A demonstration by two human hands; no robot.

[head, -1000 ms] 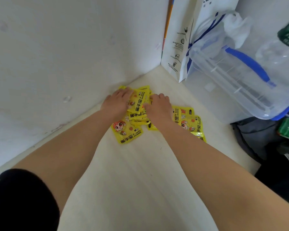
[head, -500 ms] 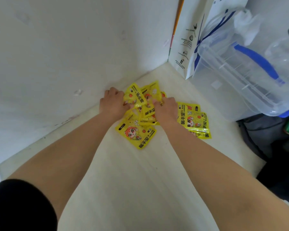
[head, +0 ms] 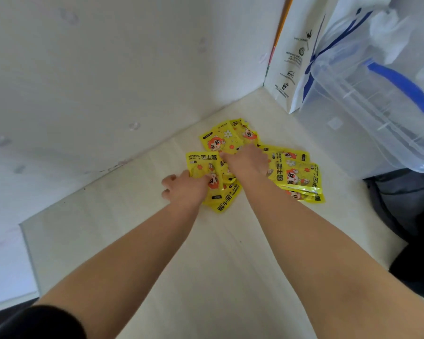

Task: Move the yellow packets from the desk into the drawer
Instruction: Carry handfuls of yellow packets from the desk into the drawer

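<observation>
Several yellow packets [head: 298,176] with a cartoon face lie in a loose, overlapping pile on the pale desk [head: 206,277], near the corner of the wall. My left hand [head: 184,189] is at the pile's near-left edge, thumb on top of a packet and fingers curled under it. My right hand [head: 247,162] rests on the middle of the pile with its fingers bent down into the packets. One packet [head: 220,139] lies uncovered just beyond my right hand. No drawer is in view.
A white wall [head: 108,69] runs close behind the pile. A white paper bag [head: 294,57] and a clear plastic box with a blue handle [head: 377,106] stand at the right. A dark bag [head: 402,196] lies past the desk's right edge.
My left hand has slid back toward me to the pile's near-left edge. The packets have shifted and spread, and the far packet is now uncovered. My right hand stays on the pile.
</observation>
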